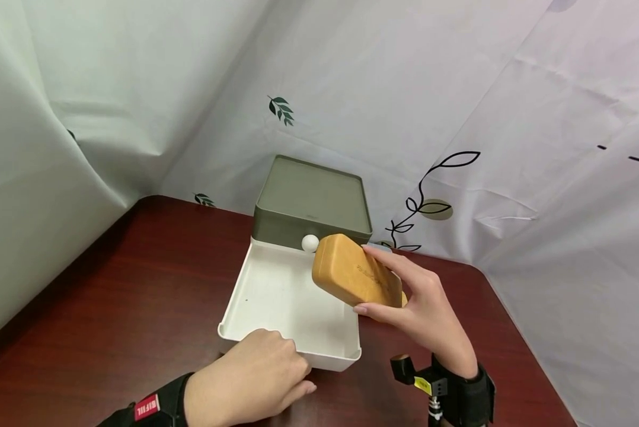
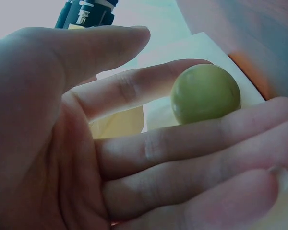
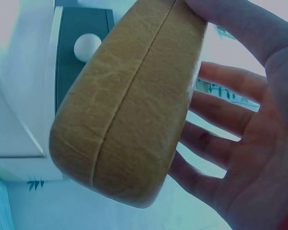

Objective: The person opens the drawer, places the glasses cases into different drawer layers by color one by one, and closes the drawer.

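My right hand (image 1: pixel 431 308) holds a tan, leather-like glasses case (image 1: pixel 346 270) between thumb and fingers, tilted above the right side of a pulled-out white drawer (image 1: pixel 277 290). The seam along the case's edge looks closed in the right wrist view. The drawer juts from under a grey-green box (image 1: pixel 314 190) with a white round knob (image 1: pixel 310 243) on its upper front. At the drawer's front is my left hand (image 1: pixel 250 373), back of the hand up. The left wrist view has a round drawer knob (image 2: pixel 206 93), tinted green, between its index and middle fingers. The head view hides this knob.
A dark red-brown table (image 1: pixel 154 302) carries the box. White cloth (image 1: pixel 383 89) with leaf prints hangs behind and at both sides. Behind the right hand, a pale blue thing (image 1: pixel 380 246) is mostly hidden.
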`<state>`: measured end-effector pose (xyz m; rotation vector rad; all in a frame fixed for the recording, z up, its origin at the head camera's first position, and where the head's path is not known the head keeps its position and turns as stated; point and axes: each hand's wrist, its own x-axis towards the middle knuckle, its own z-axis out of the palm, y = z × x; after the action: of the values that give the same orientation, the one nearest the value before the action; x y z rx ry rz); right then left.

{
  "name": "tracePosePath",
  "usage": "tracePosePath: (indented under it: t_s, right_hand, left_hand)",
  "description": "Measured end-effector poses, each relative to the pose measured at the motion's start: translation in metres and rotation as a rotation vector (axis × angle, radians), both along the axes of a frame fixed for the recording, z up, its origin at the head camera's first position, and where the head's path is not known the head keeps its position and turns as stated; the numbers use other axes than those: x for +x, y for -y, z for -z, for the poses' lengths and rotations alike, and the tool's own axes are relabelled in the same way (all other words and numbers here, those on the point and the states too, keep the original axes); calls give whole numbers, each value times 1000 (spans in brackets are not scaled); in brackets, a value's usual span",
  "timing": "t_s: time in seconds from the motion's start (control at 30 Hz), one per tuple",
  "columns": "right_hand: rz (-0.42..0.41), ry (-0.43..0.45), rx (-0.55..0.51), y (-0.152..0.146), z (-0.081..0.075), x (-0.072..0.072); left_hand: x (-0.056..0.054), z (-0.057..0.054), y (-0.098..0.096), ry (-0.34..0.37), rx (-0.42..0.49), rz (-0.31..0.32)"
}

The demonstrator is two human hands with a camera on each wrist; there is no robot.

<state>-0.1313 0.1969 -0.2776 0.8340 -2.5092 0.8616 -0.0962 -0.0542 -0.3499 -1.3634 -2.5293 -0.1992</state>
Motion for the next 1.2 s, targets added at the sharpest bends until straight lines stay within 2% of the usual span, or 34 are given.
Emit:
tracePosePath:
  t_s: [0.23,0.47,0.57,0.9,1.2]
  right_hand:
    - [-17,-16,-4,8,1,1]
    - [-88,-67,-13,21,6,5]
    - [-119,-59,0,27,6,5]
    - [-259,26,177,41,-5,-9]
    - [-251,-29,380,55,9,-22]
  left_hand:
    - [0,1,1,-15,10,-1]
    - [1,0,3,3,-3,5]
    - [2,-1,2,1,0,7]
    - [1,-1,2,-77,-6,-10]
    - [1,0,1,-79,8,6]
